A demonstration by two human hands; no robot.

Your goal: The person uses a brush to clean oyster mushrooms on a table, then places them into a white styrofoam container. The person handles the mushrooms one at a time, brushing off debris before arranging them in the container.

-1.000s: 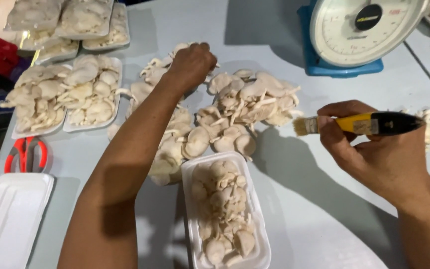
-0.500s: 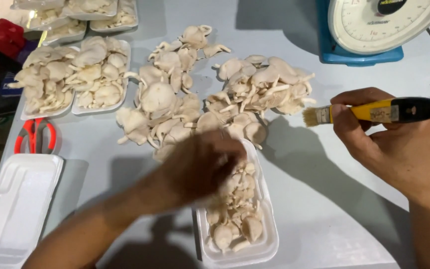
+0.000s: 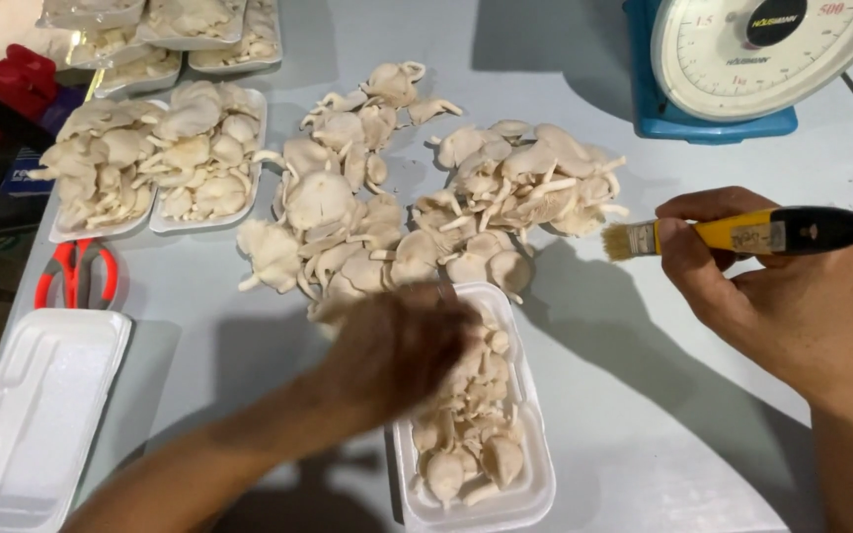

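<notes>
My left hand [image 3: 402, 345] is blurred over the near end of a white foam tray [image 3: 535, 474] filled with pale oyster mushrooms; I cannot tell whether it holds one. My right hand [image 3: 772, 286] grips a small paintbrush [image 3: 742, 234] with a yellow and black handle, bristles pointing left, held above the table right of the tray. A loose heap of oyster mushrooms [image 3: 417, 207] lies on the grey table [image 3: 644, 395] just beyond the tray.
An empty white foam tray [image 3: 37, 415] sits at the near left, red-handled scissors [image 3: 76, 271] beside it. Filled mushroom trays [image 3: 150, 163] stand at the far left. A blue kitchen scale [image 3: 742, 59] with a white dial stands at the far right.
My left hand came back from the far side of the mushroom heap to the foam tray near me. The right hand with the brush stayed in place.
</notes>
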